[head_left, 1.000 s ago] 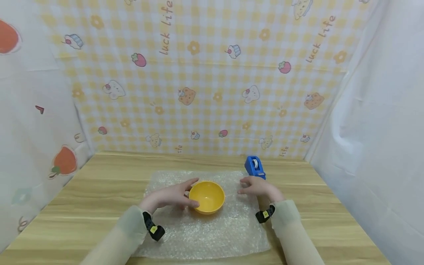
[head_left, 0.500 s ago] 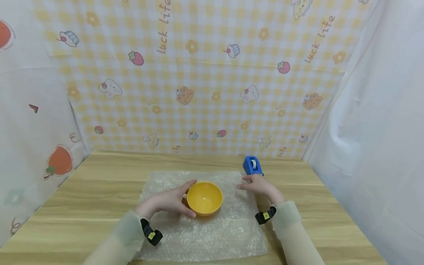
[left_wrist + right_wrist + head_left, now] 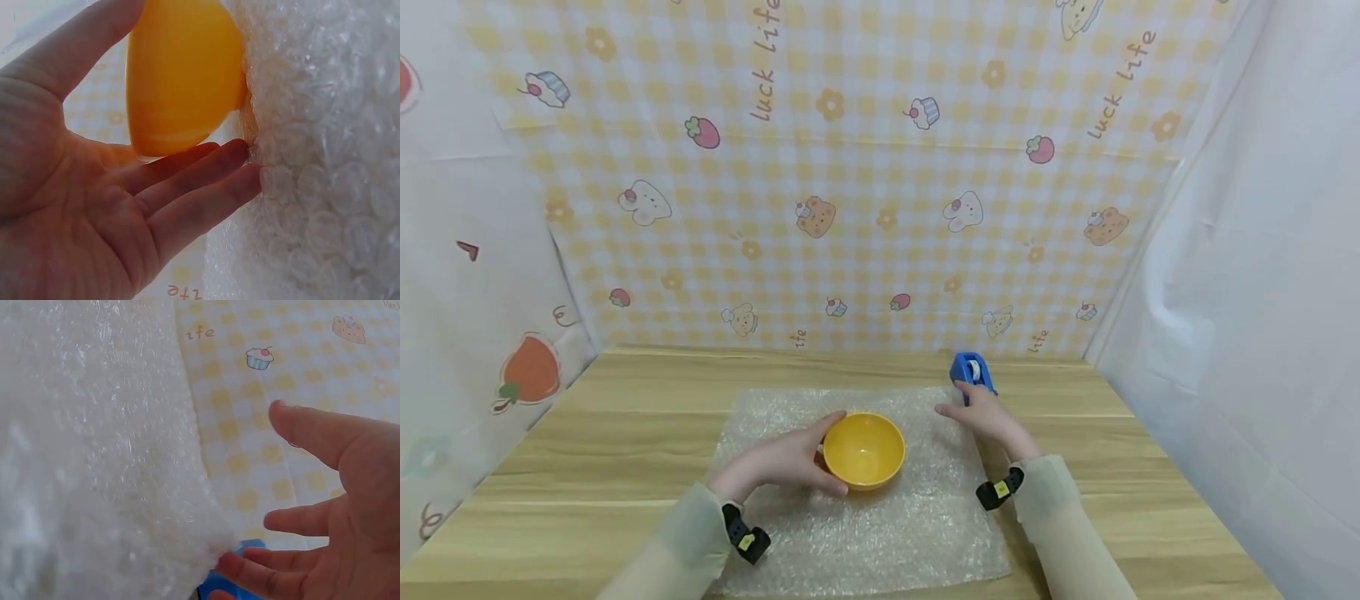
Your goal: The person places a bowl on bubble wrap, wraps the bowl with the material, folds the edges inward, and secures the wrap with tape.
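Observation:
A yellow bowl (image 3: pixel 865 450) stands upright on a sheet of bubble wrap (image 3: pixel 880 542). My left hand (image 3: pixel 793 458) lies along the bowl's left side, thumb and index finger spread at its rim. In the left wrist view its fingers (image 3: pixel 194 215) extend nearly straight beside the bowl, their tips down at the bubble wrap. At the sheet's far right corner is my right hand (image 3: pixel 988 417), fingers spread and nothing in its grasp. It partly hides a blue tape dispenser (image 3: pixel 966 365). In the right wrist view, fingertips overlap the wrap's edge, with the dispenser behind them.
The wooden table (image 3: pixel 625 458) extends past the sheet on both sides. A yellow checked cloth (image 3: pixel 865 167) with printed cartoons hangs at the back. White cloths (image 3: pixel 1262 292) close off the left and right sides.
My right hand has moved forward to the tape dispenser, its fingers spreading more. My left hand stays by the bowl, the thumb lower at its near side. The head view has shifted slightly.

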`<move>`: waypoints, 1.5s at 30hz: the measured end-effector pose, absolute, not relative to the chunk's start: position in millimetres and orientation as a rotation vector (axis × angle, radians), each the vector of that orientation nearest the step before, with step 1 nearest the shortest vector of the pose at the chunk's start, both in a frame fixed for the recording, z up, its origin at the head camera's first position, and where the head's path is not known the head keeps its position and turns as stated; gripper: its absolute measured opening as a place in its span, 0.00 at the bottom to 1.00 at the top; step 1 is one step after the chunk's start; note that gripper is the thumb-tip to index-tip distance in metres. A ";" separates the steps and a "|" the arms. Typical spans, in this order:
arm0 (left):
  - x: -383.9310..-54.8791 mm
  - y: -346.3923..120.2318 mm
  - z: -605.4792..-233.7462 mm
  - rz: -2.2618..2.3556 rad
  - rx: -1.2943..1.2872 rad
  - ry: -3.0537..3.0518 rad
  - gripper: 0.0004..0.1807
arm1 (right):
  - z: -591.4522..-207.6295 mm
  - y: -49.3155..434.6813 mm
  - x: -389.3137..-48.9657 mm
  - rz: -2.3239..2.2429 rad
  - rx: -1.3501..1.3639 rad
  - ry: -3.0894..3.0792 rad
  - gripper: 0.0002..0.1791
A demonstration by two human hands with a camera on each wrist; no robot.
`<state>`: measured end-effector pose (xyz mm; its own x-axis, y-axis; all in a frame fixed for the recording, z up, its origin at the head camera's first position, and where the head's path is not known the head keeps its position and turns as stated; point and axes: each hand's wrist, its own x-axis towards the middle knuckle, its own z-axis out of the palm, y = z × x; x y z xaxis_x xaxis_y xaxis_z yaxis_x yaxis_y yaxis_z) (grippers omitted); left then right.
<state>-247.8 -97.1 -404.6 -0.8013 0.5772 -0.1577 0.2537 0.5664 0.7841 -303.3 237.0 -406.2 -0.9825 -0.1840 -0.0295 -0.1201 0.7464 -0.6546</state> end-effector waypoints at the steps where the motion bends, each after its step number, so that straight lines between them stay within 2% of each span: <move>1: -247.8 -97.3 -404.7 1.115 0.671 2.406 0.62 | -406.3 236.4 -303.8 -1.080 -0.244 2.856 0.43; 11: -245.2 -96.2 -403.2 1.142 0.683 2.415 0.59 | -406.1 232.2 -303.6 -1.376 -0.082 2.762 0.46; 13: -245.2 -96.4 -403.1 1.142 0.684 2.413 0.59 | -405.6 231.7 -303.5 -1.415 -0.092 2.748 0.42; 18: -247.4 -96.0 -402.8 1.145 0.669 2.425 0.58 | -406.1 232.0 -306.0 -1.444 -0.124 2.791 0.20; 21: -247.5 -95.5 -401.7 1.140 0.661 2.429 0.58 | -405.3 231.2 -307.0 -1.483 -0.116 2.796 0.15; 27: -247.3 -94.6 -402.3 1.137 0.661 2.432 0.58 | -395.4 223.7 -302.8 -1.537 -0.176 2.817 0.13; 45: -245.8 -95.0 -401.8 1.168 0.621 2.402 0.58 | -358.3 186.9 -257.9 -1.371 -0.642 2.762 0.13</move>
<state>-245.8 -95.0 -401.8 -0.8228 0.5468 -0.1552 0.2158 0.5531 0.8046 -257.9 186.9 -358.3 -0.9170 -0.3538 0.1844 -0.3608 0.5381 -0.7618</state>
